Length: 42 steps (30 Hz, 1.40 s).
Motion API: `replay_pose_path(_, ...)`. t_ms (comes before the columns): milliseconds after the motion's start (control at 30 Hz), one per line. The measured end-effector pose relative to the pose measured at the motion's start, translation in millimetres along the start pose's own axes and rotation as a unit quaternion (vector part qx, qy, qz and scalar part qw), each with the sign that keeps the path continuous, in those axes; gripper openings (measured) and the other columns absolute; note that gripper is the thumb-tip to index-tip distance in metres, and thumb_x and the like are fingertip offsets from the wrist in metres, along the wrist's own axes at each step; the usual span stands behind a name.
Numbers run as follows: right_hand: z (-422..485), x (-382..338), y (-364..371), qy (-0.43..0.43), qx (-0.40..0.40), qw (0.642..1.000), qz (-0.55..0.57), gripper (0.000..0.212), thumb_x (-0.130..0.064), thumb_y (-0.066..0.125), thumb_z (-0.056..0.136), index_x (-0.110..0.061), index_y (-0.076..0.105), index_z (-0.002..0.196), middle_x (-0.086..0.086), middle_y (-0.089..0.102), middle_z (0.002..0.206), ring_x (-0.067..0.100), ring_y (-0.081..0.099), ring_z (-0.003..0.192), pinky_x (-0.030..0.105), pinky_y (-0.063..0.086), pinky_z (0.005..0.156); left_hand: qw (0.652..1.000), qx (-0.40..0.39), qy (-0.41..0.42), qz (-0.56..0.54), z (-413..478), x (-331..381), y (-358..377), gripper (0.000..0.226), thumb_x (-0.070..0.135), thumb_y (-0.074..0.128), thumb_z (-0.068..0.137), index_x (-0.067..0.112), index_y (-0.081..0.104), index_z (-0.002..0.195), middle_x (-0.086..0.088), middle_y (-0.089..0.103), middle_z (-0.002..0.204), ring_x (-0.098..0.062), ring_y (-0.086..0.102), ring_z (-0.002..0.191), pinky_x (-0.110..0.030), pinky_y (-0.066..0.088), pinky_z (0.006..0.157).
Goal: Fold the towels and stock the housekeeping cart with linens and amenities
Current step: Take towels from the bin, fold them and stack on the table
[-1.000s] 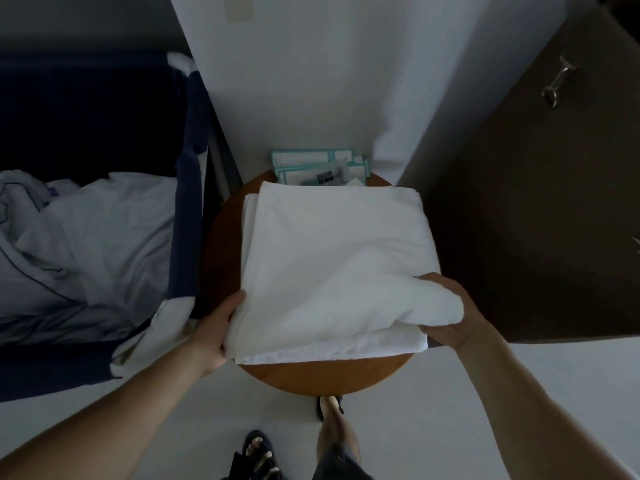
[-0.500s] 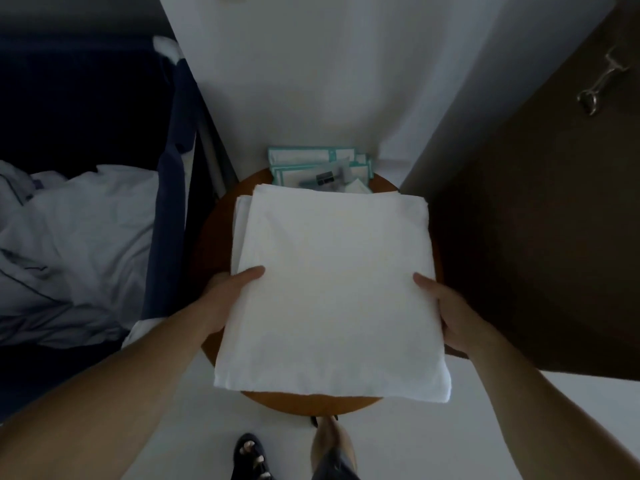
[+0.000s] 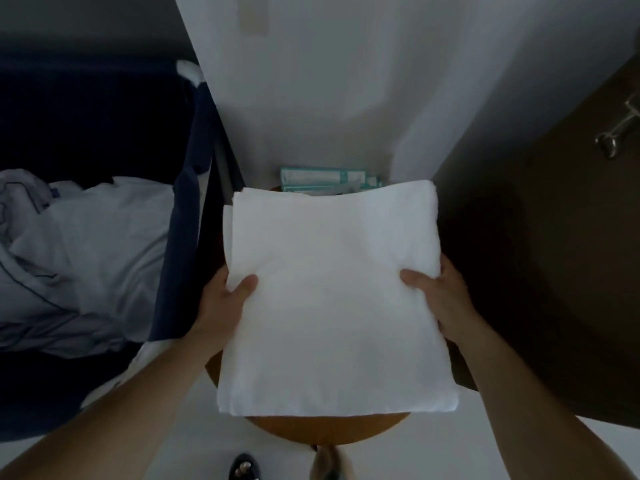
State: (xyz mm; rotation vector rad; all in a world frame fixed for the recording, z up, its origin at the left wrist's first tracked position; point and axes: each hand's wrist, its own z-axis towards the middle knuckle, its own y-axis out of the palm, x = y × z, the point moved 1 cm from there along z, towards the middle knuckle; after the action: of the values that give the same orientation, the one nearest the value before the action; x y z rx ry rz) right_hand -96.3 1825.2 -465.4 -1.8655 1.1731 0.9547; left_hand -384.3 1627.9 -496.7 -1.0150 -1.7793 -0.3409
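Far left: dark linen bin (image 3: 180, 254), stuffed with crumpled sheets (image 3: 86, 254), so probably dirty pile. Centre: folded white towel (image 3: 332, 289) over round wooden table (image 3: 329, 431), hiding most of it. Gripped at both sides by left hand (image 3: 221, 306) and right hand (image 3: 446, 299), thumbs on top, fingers tucked under; guessing keeps fold flat for carrying. Teal amenity packets (image 3: 322, 176) parked at far edge by wall, clear of folding space.

Dim, soft, wide-angle edge distortion.
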Motion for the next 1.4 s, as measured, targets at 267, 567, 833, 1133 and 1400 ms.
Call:
replay_pose_path(267,9,32,1,0.116,-0.009,0.99,-0.082,0.077,-0.048,0.086,0.066,-0.018,0.055,0.131,0.005,0.066,0.122,0.028,0.065,0.104,0.051,0.052,0.097,0.993,-0.013,-0.117,0.019,12,-27,3,0.062,0.04,0.07,0.089,0.015,0.046,0.141,-0.006,0.062,0.124,-0.024,0.062,0.105,-0.045,0.052,0.094)
replay_pose_path(567,-56,87,-26,0.17,-0.01,0.97,-0.172,0.079,-0.069,0.079,0.062,-0.024,0.059,0.124,-0.007,0.064,0.111,0.02,0.06,0.1,0.042,0.048,0.091,0.965,0.017,-0.161,0.208,-46,-66,-8,0.068,0.06,0.059,0.088,0.008,0.047,0.128,-0.006,0.059,0.114,-0.026,0.057,0.097,-0.035,0.046,0.08)
replay_pose_path(833,-66,79,-20,0.029,0.091,0.933,-0.348,0.059,-0.071,0.041,0.091,-0.015,0.052,0.107,0.004,0.06,0.101,0.023,0.054,0.085,0.036,0.043,0.081,0.952,0.066,0.009,0.298,-61,-50,0,0.034,0.048,0.035,0.102,0.015,0.044,0.103,-0.003,0.058,0.092,-0.032,0.061,0.092,-0.037,0.045,0.075)
replay_pose_path(1133,-74,122,-7,0.089,0.129,0.895,-0.418,0.064,-0.07,0.026,0.094,-0.015,0.046,0.12,0.012,0.063,0.108,0.034,0.061,0.091,0.036,0.044,0.073,0.945,0.016,-0.037,0.324,-51,-80,-2,0.045,0.051,0.026,0.103,0.013,0.046,0.113,-0.014,0.061,0.111,-0.033,0.06,0.1,-0.044,0.048,0.09)
replay_pose_path(1400,-45,105,-16,0.103,0.066,0.946,-0.299,0.083,-0.077,0.048,0.083,-0.012,0.048,0.134,0.004,0.057,0.119,0.023,0.051,0.096,0.037,0.04,0.084,0.99,0.022,-0.107,0.089,-10,-42,-2,0.085,0.064,0.058,0.087,0.003,0.04,0.144,-0.012,0.055,0.132,-0.029,0.056,0.11,-0.038,0.047,0.095)
